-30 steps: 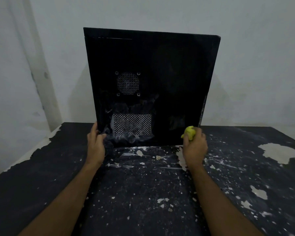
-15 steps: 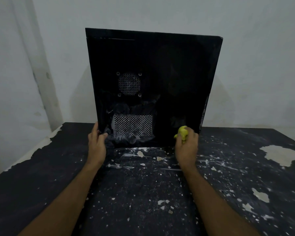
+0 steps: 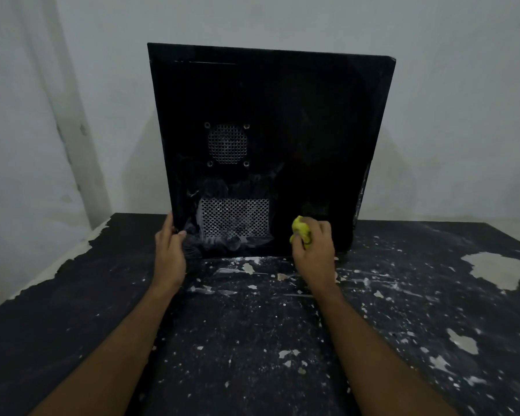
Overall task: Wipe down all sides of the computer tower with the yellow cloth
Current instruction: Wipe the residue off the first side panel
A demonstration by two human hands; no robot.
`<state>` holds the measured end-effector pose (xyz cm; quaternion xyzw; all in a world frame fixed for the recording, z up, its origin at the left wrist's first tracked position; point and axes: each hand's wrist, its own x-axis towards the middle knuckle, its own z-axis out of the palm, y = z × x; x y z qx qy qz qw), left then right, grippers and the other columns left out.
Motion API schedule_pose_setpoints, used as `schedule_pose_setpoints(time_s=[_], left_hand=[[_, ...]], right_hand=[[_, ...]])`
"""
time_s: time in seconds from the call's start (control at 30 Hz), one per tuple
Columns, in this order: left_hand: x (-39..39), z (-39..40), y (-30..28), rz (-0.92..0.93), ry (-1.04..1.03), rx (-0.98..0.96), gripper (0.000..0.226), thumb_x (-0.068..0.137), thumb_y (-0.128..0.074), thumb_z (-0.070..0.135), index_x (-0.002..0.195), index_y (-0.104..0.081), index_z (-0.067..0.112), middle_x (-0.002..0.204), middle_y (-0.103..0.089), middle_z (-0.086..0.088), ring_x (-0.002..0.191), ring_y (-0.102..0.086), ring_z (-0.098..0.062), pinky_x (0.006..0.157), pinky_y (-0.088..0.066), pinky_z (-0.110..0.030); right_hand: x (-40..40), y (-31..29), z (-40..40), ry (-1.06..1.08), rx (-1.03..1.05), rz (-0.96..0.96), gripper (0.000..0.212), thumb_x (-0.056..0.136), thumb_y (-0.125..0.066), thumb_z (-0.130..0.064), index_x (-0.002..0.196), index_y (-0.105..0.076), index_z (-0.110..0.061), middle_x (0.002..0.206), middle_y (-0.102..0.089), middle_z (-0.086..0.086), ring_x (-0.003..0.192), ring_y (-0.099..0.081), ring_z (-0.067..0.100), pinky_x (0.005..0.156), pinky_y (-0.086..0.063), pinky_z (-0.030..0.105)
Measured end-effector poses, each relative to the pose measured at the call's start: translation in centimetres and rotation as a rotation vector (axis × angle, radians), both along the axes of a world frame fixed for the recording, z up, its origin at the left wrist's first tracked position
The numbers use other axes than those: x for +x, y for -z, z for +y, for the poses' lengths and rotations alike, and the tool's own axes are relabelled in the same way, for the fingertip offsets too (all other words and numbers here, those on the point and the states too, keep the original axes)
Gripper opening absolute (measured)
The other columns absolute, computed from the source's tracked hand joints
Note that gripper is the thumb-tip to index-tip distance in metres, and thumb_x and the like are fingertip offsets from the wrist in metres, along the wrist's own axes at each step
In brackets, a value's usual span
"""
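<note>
A black computer tower [image 3: 306,121] stands upright on the table, its broad side panel facing me. The panel has a round fan grille and a rectangular mesh vent, with dusty smears around them. My left hand [image 3: 169,253] holds the tower's lower left edge, fingers behind the edge and thumb on the panel. My right hand [image 3: 314,250] grips a bunched yellow cloth [image 3: 301,232] and presses it on the panel's lower part, right of the mesh vent.
The dark table [image 3: 252,340] has peeling paint with pale flakes and bare patches, the largest at the right [image 3: 499,268]. A white wall stands close behind the tower. The table's left edge runs diagonally at the left.
My right hand has slid the yellow cloth leftward along the panel's bottom, from the lower right corner toward the mesh vent. My left hand has stayed on the left edge.
</note>
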<state>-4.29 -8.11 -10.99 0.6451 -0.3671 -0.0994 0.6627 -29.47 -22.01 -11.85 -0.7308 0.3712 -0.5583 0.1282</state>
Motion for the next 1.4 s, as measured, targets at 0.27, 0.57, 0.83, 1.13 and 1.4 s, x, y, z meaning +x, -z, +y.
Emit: schedule_pose_setpoints(time_s=[0.27,0.57,0.83,1.13,1.4], left_hand=[[-0.1,0.1,-0.3,-0.003,-0.008,0.002,0.052,0.110,-0.035,0.018,0.161,-0.032,0.030,0.150,-0.037,-0.005,0.128,-0.044,-0.012,0.118,-0.032,-0.036],[0.5,-0.3,0.3,0.018,0.006,-0.003,0.050,0.111,-0.033,0.021,0.159,-0.032,0.034,0.147,-0.036,0.002,0.125,-0.043,-0.010,0.114,-0.034,-0.035],[0.8,-0.2,0.3,0.016,0.036,-0.017,0.052,0.105,-0.034,0.030,0.156,-0.038,0.040,0.148,-0.041,-0.004,0.127,-0.050,-0.012,0.118,-0.038,-0.044],[0.3,-0.2,-0.1,0.022,0.003,-0.025,0.050,0.110,-0.034,0.019,0.159,-0.035,0.031,0.140,-0.036,0.005,0.123,-0.042,-0.007,0.107,-0.031,-0.028],[0.4,-0.2,0.2,0.004,0.001,-0.015,0.050,0.110,-0.034,0.020,0.160,-0.034,0.031,0.141,-0.039,-0.005,0.125,-0.045,-0.015,0.106,-0.033,-0.028]], right_hand=[[-1.0,-0.4,-0.7,0.011,-0.014,-0.005,0.031,0.096,-0.065,-0.016,0.127,-0.062,-0.013,0.113,-0.045,0.003,0.086,-0.050,0.007,0.073,-0.038,0.004],[-1.7,-1.4,-1.1,0.003,-0.022,0.024,0.031,0.095,-0.064,-0.016,0.126,-0.061,-0.016,0.115,-0.045,0.001,0.088,-0.054,0.011,0.075,-0.048,0.022],[-2.2,-3.0,-1.1,0.022,-0.052,0.105,0.030,0.095,-0.064,-0.016,0.125,-0.062,-0.015,0.114,-0.046,0.002,0.085,-0.049,0.006,0.071,-0.039,0.010],[-2.6,-4.4,-1.4,0.004,-0.090,0.207,0.032,0.093,-0.068,-0.016,0.124,-0.063,-0.015,0.113,-0.047,0.002,0.086,-0.051,0.008,0.075,-0.044,0.014],[-2.4,-6.3,-1.4,-0.025,-0.121,0.243,0.031,0.094,-0.067,-0.016,0.125,-0.063,-0.014,0.113,-0.045,0.003,0.088,-0.052,0.013,0.076,-0.047,0.022]])
